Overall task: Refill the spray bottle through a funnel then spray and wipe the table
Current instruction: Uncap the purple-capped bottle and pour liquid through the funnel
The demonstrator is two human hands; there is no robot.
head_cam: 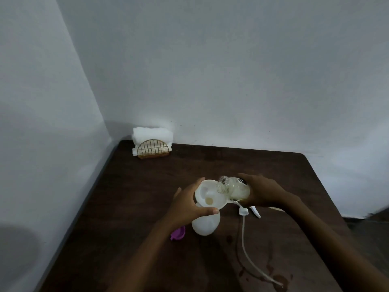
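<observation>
Left hand (185, 204) grips white funnel (210, 196) seated in white spray bottle (205, 225) on dark tabletop (147, 197), right hand (263, 191) grips clear refill bottle (233, 187) tipped over funnel, sprayer head (248, 210) lying beside.

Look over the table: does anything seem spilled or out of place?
Yes. Dark wet patches mark the table at its near right, around the free end of the dip tube, with smaller drops further up beside it. They look like spilled liquid. The sprayer head itself lies on its side.
</observation>
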